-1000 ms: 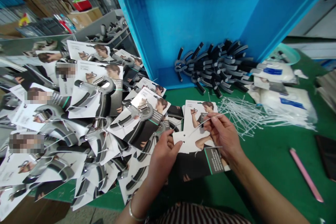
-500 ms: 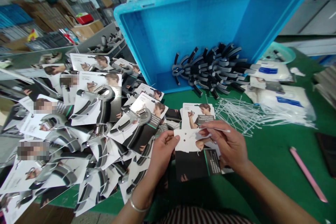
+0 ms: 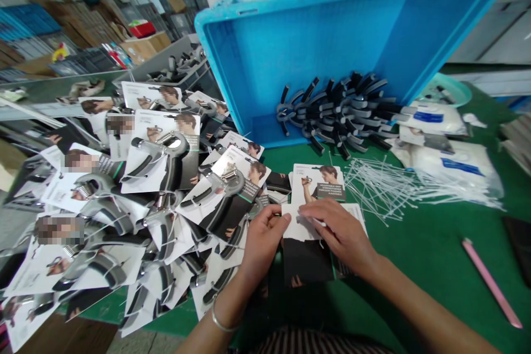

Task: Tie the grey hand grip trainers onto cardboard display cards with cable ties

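My left hand (image 3: 265, 238) pinches the left edge of a printed card (image 3: 307, 263), white at the top and black below. Over the card's upper part lies my right hand (image 3: 342, 235), its fingertips pressed together near the punched holes, which they cover. Whatever thin thing those fingertips hold is hidden. Behind, another printed card (image 3: 301, 180) lies on the green table. A loose pile of white zip ties (image 3: 377, 185) is just beyond my right hand. Left of my hands are heaped cards with hand grips (image 3: 226, 188) tied on.
A tilted blue crate (image 3: 307, 38) stands behind, with bare hand grips (image 3: 340, 110) spilling from it. Bags of zip ties (image 3: 460, 163) lie at the right, near a pink tool (image 3: 492, 282) and a dark object (image 3: 518, 243). A grey crate (image 3: 203, 74) is behind the heap.
My right hand has moved left and down onto the card's upper part. The white tie that stuck out from its fingers no longer shows. The whole view has shifted slightly.
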`<state>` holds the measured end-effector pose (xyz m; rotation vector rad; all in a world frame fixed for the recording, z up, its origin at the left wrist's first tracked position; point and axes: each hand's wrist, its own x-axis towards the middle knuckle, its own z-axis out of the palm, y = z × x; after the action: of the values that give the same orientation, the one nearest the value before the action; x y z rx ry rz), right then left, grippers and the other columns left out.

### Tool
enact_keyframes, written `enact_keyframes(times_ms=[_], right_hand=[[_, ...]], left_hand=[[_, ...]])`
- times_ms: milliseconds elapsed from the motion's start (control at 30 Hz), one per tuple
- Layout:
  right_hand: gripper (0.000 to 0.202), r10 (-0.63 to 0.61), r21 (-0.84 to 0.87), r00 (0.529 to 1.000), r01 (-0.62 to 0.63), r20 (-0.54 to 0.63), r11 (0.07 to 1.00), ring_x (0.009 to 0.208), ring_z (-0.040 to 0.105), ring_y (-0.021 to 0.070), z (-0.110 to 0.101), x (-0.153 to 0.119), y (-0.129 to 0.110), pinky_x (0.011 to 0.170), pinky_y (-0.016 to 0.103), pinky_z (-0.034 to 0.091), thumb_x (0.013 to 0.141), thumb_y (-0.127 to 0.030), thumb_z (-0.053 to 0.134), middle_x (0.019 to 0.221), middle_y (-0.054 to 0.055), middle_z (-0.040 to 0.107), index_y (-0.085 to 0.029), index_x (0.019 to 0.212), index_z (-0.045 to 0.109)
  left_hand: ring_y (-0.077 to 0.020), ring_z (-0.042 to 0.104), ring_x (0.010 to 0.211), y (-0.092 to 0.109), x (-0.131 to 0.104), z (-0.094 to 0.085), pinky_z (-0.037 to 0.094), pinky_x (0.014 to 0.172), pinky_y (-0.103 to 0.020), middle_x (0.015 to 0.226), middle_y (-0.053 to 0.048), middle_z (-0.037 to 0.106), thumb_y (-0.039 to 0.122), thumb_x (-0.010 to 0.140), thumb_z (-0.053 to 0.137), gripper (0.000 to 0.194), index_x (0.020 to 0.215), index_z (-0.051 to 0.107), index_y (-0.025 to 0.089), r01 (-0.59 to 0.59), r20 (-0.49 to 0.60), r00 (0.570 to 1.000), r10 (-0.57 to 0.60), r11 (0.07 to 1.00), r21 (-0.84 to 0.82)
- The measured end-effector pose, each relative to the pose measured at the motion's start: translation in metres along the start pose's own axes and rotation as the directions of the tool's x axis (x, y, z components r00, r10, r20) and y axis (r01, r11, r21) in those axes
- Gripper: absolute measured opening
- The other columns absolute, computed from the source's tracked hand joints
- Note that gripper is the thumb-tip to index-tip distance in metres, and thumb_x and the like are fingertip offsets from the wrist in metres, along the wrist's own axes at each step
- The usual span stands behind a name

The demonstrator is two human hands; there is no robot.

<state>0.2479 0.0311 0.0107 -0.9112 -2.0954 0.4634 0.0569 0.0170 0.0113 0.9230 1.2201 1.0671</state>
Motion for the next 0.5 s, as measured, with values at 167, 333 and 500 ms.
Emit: enact_keyframes(times_ms=[167,333,500], right_hand=[[0.019,0.186,0.134,0.968,-0.209,0.166,0.969,0.104,0.062,0.0209,-0.008,0.017,0.011,0.092,0.037,0.047,0.097,-0.025,0.051,0.112,0.006,0.069,-0.026,0.103,0.069],[0.022,0.279,0.289,0.929,-0.344,0.243,0.893,0.088,0.065,0.0171,-0.015,0.019,0.02,0.082,0.029,0.049,0.097,-0.032,0.052,0.097,0.005,0.072,-0.021,0.1,0.071],[0.025,0.373,0.355,0.876,-0.469,0.306,0.809,0.087,0.064,0.0171,-0.012,0.008,0.027,0.08,0.028,0.048,0.095,-0.038,0.054,0.097,0.004,0.071,-0.021,0.1,0.071]], left_hand=[[-0.0142,0.061,0.067,0.01,0.005,-0.005,0.047,0.065,-0.022,0.072,0.001,0.066,0.038,0.082,0.067,0.023,0.095,0.066,0.018,-0.065,0.084,0.995,0.06,0.997,0.049],[-0.017,0.06,0.077,0.003,0.007,-0.008,0.046,0.071,-0.023,0.081,-0.002,0.068,0.045,0.09,0.055,0.032,0.091,0.071,0.017,-0.099,0.032,0.995,0.095,0.978,0.181],[-0.0173,0.06,0.082,-0.003,0.003,-0.013,0.046,0.075,-0.024,0.087,-0.002,0.069,0.044,0.091,0.054,0.031,0.099,0.071,0.019,-0.031,0.154,0.988,0.008,0.988,0.152]])
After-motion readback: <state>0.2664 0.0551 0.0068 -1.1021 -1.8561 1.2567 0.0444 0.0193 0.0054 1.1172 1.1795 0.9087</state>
